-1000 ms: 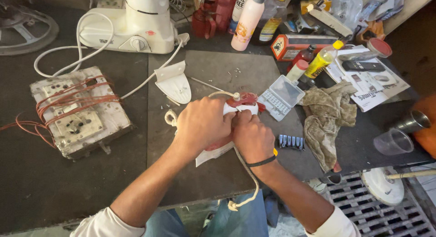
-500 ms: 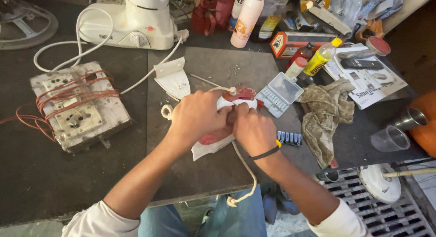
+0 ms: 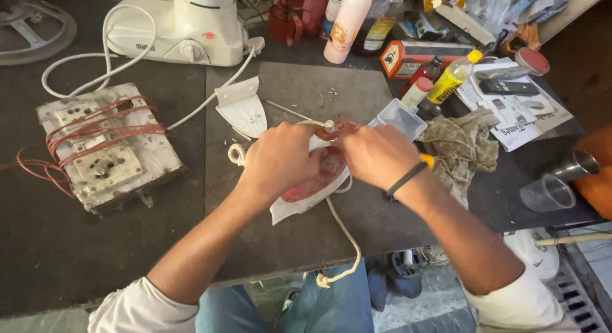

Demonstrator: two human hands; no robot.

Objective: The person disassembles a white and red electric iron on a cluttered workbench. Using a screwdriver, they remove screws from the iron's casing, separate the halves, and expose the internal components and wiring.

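Our left hand (image 3: 280,157) and right hand (image 3: 376,154) clamp the red-and-white clothes iron (image 3: 312,189). Its detached white cover (image 3: 241,108) lies just up-left of the iron.

Two hands at work: left hand (image 3: 280,161), right hand (image 3: 376,155), both on one red-and-white clothes iron (image 3: 315,183). One black wristband (image 3: 405,180). One white cord (image 3: 341,234) trailing off the table (image 3: 95,256). One detached white iron cover (image 3: 241,108). One switchboard (image 3: 105,148) wound with red wire. One white mixer base (image 3: 191,30). One rag (image 3: 462,145). One clear plastic box (image 3: 400,119). One clear cup (image 3: 547,192). One yellow-capped bottle (image 3: 454,74).
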